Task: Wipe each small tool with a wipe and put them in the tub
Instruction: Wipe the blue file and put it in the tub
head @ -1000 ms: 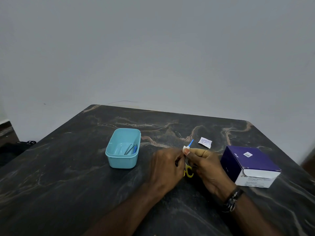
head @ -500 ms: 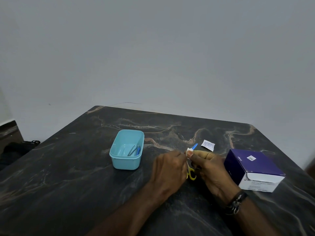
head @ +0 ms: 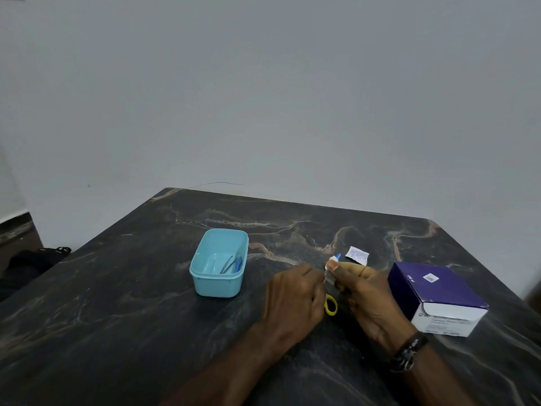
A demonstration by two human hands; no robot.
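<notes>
Small scissors with a yellow handle loop (head: 331, 305) and a blue tip (head: 338, 255) are held upright between my two hands over the dark marble table (head: 123, 303). My left hand (head: 292, 300) grips the handle end. My right hand (head: 366, 294) pinches a white wipe (head: 331, 263) around the blades just below the blue tip. A light blue tub (head: 218, 281) stands to the left of my hands and holds metal tweezers (head: 228, 264) and a blue tool (head: 238, 265).
A purple and white box of wipes (head: 439, 297) lies to the right of my right hand. A torn white wipe sachet (head: 357, 255) lies beyond my hands. A dark bag (head: 32, 259) sits on the floor at the left.
The camera view has shifted slightly. My hands keep hold of the scissors and wipe at about the same spot, the wipe staying near the blade tip.
</notes>
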